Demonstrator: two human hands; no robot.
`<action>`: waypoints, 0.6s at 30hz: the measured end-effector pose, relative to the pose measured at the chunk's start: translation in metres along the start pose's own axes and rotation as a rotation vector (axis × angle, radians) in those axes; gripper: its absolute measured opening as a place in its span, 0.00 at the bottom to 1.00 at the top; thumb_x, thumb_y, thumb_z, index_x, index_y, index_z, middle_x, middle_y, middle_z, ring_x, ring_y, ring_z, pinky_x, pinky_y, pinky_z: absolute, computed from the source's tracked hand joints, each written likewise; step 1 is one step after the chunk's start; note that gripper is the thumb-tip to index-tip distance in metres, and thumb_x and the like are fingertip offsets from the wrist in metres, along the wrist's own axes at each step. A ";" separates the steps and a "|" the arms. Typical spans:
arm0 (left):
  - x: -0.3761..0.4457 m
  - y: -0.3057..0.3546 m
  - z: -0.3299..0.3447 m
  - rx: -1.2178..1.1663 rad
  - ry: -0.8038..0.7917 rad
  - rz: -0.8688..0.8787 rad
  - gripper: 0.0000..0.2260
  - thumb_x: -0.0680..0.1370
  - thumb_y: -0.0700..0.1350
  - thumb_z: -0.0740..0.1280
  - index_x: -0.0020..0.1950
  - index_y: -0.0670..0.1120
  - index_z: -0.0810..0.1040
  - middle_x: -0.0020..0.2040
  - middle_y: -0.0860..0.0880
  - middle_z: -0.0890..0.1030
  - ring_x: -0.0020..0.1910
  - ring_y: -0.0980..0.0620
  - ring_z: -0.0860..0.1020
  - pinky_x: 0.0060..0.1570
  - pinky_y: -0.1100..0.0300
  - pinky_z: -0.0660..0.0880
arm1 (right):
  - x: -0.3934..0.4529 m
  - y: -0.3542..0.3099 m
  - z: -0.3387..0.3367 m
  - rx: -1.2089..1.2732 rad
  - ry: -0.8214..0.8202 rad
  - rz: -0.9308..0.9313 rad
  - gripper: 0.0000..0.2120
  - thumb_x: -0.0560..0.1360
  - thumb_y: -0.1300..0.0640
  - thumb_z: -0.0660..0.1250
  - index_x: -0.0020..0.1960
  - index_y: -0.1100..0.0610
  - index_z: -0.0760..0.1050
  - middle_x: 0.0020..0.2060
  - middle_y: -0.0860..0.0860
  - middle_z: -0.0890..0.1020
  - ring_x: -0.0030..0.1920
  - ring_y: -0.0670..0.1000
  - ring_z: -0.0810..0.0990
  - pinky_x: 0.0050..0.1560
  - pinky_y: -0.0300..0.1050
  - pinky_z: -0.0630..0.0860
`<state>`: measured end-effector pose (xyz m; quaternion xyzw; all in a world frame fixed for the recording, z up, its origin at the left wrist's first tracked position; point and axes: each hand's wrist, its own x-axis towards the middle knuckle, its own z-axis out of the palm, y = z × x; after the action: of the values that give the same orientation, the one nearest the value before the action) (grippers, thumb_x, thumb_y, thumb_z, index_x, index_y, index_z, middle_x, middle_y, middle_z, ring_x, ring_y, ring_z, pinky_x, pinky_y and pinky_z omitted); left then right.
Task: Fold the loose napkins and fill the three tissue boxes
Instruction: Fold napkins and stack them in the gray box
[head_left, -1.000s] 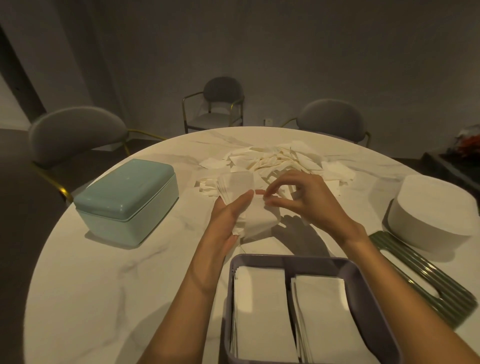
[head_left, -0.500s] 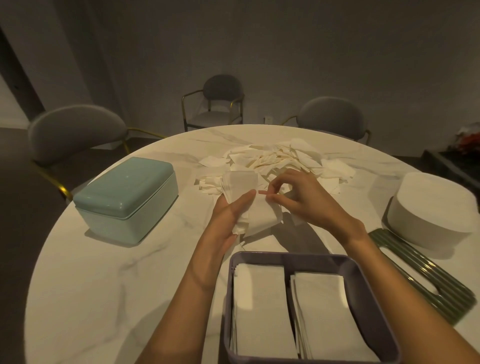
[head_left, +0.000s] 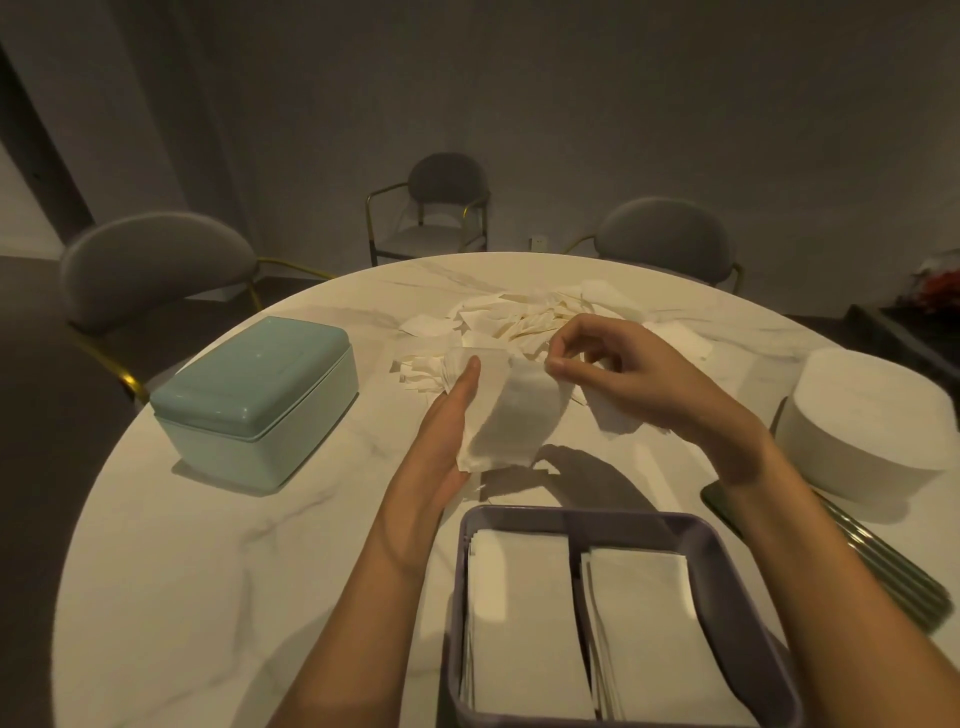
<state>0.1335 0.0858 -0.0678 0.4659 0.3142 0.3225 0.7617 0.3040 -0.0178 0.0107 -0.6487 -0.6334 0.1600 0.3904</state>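
My left hand (head_left: 441, 441) holds a stack of folded white napkins (head_left: 511, 415) just above the table, its fingers lying straight along the stack's left edge. My right hand (head_left: 634, 379) pinches the stack's upper right corner with thumb and forefinger, and a loose napkin (head_left: 615, 418) hangs under its palm. Behind the hands lies the pile of loose napkins (head_left: 519, 322). Nearest me, an open purple box (head_left: 571, 519) has two compartments holding folded napkins. A closed teal box (head_left: 260, 395) stands at the left. A white round box (head_left: 872, 426) stands at the right.
A ribbed green lid (head_left: 893, 571) lies under and in front of the white box. The round marble table (head_left: 182, 571) is bare at the front left. Grey chairs (head_left: 156, 270) stand around its far side.
My right hand has shifted from the stack's middle to its upper right corner, and a loose napkin now hangs below it. My left hand still holds the stack.
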 end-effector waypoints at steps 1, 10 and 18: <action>0.000 0.000 0.001 -0.016 -0.032 0.006 0.14 0.83 0.62 0.60 0.57 0.56 0.80 0.49 0.50 0.87 0.49 0.48 0.85 0.45 0.53 0.84 | 0.000 0.000 0.000 -0.018 0.000 -0.014 0.01 0.79 0.49 0.70 0.50 0.45 0.78 0.46 0.35 0.79 0.50 0.33 0.77 0.43 0.29 0.72; -0.005 -0.004 0.002 -0.154 -0.247 -0.110 0.26 0.77 0.68 0.65 0.69 0.55 0.79 0.63 0.41 0.82 0.61 0.39 0.82 0.62 0.38 0.78 | 0.000 0.000 0.003 0.067 -0.003 0.014 0.11 0.75 0.46 0.74 0.55 0.45 0.79 0.47 0.35 0.81 0.52 0.37 0.79 0.42 0.31 0.75; -0.005 -0.023 0.002 -0.008 -0.245 -0.148 0.25 0.80 0.52 0.71 0.76 0.46 0.73 0.61 0.43 0.84 0.57 0.45 0.85 0.59 0.43 0.81 | 0.008 0.014 0.023 -0.016 0.255 0.107 0.07 0.77 0.48 0.72 0.52 0.48 0.80 0.46 0.36 0.80 0.46 0.37 0.79 0.45 0.37 0.76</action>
<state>0.1362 0.0727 -0.0870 0.4744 0.2508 0.2075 0.8179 0.2985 -0.0014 -0.0113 -0.6999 -0.5442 0.0916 0.4534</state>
